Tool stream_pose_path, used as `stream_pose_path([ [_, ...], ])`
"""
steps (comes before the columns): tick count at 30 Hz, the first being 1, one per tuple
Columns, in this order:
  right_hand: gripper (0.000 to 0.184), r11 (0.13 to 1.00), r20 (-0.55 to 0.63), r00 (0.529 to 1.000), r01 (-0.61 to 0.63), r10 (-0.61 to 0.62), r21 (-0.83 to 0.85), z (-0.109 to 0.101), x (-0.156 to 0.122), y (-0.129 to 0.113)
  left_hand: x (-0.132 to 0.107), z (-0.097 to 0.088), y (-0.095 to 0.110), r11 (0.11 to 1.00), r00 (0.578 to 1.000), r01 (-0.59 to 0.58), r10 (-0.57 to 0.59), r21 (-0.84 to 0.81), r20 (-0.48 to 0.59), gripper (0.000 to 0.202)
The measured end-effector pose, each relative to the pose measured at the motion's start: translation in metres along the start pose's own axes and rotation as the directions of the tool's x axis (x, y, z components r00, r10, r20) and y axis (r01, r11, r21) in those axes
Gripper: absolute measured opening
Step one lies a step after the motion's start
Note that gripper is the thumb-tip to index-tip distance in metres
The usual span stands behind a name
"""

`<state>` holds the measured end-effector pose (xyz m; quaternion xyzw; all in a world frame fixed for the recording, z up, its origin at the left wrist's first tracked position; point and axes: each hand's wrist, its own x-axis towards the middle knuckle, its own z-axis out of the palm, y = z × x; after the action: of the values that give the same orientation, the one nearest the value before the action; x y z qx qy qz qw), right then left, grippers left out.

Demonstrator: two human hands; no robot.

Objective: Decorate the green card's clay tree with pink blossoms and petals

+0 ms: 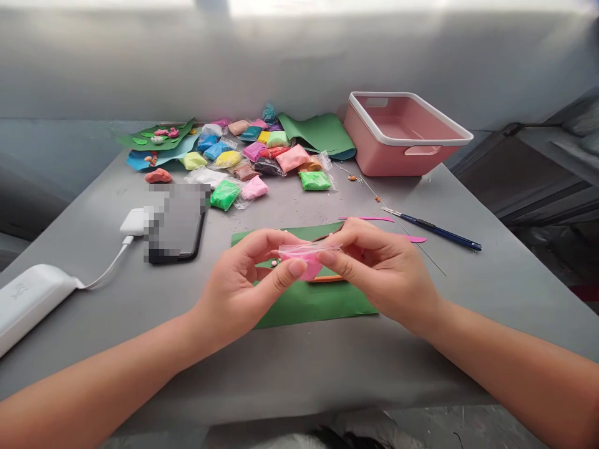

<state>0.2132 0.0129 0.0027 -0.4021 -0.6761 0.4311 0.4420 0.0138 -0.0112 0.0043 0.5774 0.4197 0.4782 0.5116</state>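
Both forearms cross the near edge of the table [299, 374], and a broad grey band of surface lies between that edge and the green sheet [318, 308]. Over the sheet, the left hand [238, 287] and right hand [393, 274] each pinch one side of the packet [309, 267] between thumb and fingers. It is small and see-through, with a bright pink filling bulging below a crumpled, glossy top edge that runs nearly level from hand to hand; whether that top is sealed I cannot tell. Beneath it, partly hidden, an orange strip [327, 279] lies on the sheet.

Toward the left edge, the power bank [35, 299] sits with its cable [110, 265] running up to a white plug [135, 222] touching the phone [180, 234]. A strip of grey surface separates the phone from the sheet. Toward the right edge, a blue knife [437, 232] lies slantwise, a thin wire [428, 255] near it; between knife and right edge there is more grey surface.

Farther off, a red lump [159, 176] lies near the far left corner, short of some leafy cutouts [154, 137]. Many coloured packets [255, 151] crowd the middle of the far edge, and a pink box [397, 161] stands at the far right corner.
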Motion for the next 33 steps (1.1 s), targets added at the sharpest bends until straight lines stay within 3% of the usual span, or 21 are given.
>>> stream_pose_path([
  [5, 0.006, 0.997, -0.033, 0.997, 0.067, -0.068, -0.039, 0.001, 0.0, 0.001, 0.004, -0.002, 0.006, 0.997, 0.996, -0.018, 0.025, 0.081, -0.087, 0.005],
  [11, 0.017, 0.987, -0.108, 0.982, 0.146, -0.153, -0.074, 0.001, -0.003, -0.001, 0.006, -0.002, 0.008, 0.999, 0.993, 0.042, -0.039, 0.024, -0.11, 0.005],
  [16, 0.013, 0.971, -0.091, 0.969, 0.221, -0.229, -0.085, 0.003, -0.006, -0.006, 0.003, -0.001, 0.007, 0.998, 0.993, -0.006, 0.014, 0.062, -0.117, 0.006],
  [24, 0.007, 0.993, -0.051, 0.993, 0.101, -0.104, -0.055, 0.003, -0.005, -0.004, 0.0, -0.001, 0.005, 0.976, 0.99, -0.111, 0.126, 0.189, -0.068, 0.002],
  [28, 0.006, 0.993, -0.042, 0.994, 0.101, -0.104, -0.06, 0.003, -0.005, -0.005, -0.003, 0.0, 0.006, 0.956, 0.987, -0.143, 0.156, 0.256, -0.03, 0.004],
  [33, 0.011, 0.993, -0.074, 0.991, 0.104, -0.108, -0.063, 0.002, -0.006, -0.009, -0.002, 0.003, 0.004, 0.985, 0.992, -0.094, 0.105, 0.142, -0.069, 0.003],
])
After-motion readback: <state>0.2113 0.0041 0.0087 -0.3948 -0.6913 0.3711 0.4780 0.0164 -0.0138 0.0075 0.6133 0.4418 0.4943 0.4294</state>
